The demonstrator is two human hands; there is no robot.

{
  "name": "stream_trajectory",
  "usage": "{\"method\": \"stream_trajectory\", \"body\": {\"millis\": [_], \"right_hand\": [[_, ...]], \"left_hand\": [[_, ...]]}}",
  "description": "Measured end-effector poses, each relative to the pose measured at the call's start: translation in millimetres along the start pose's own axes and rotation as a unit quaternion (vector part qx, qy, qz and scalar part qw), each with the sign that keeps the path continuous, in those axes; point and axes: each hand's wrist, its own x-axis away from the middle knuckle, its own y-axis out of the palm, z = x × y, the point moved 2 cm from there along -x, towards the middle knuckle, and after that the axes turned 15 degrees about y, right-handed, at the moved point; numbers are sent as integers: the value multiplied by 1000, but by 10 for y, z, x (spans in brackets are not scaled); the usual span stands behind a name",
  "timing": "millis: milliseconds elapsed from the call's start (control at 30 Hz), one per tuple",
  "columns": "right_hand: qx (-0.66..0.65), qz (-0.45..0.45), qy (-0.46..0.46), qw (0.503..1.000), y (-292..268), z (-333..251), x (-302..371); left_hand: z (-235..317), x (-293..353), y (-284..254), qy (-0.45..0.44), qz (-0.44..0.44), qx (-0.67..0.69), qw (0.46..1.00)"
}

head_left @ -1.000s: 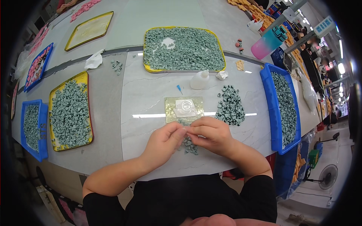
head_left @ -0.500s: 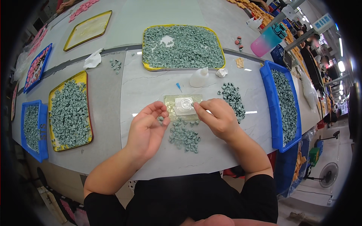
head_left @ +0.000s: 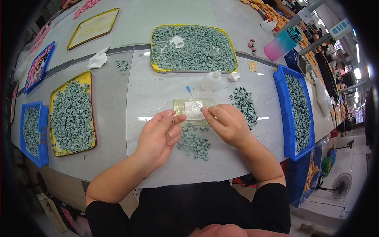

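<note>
Brimming yellow tray [head_left: 154,68], seemingly grey-green pieces [head_left: 193,49], beyond hands.

- A small-parts assembly workshop, hand-work line.
- Long tabletop [head_left: 158,91] carries yellow trays [head_left: 71,112] and blue bins [head_left: 298,112] heaped with small grey-green pieces.
- A glue bottle [head_left: 210,81] stands by a loose pile [head_left: 193,141].
- More benches with other workers run off at upper right; a floor fan [head_left: 340,185] stands below.
</note>
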Motion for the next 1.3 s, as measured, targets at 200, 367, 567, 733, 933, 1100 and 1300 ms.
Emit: {"method": "stream_trajectory", "body": {"millis": [200,367,567,733,933,1100,1300], "right_hand": [[-110,-19,84,990,-51,-15,4],[-302,-32,308,902,-21,7,80],[-519,-106,487,694,-47,-39,56],[-572,-129,512,628,-19,-27,85],[-611,-137,513,587,-20,-47,98],[-379,-70,336,859,-47,-85,115],[-239,27,135,961,-88,-270,74]], "left_hand": [[-23,30,-92,-46,-75,0,996],[-6,76,135,-8,-34,-58,998],[-74,70,74,2,-67,-106,992],[-103,55,54,-20,-81,-86,993],[-121,45,95,-2,-84,-110,990],[-147,38,-9,-40,-102,-72,991],[-174,84,32,-59,-130,-32,989]]}}
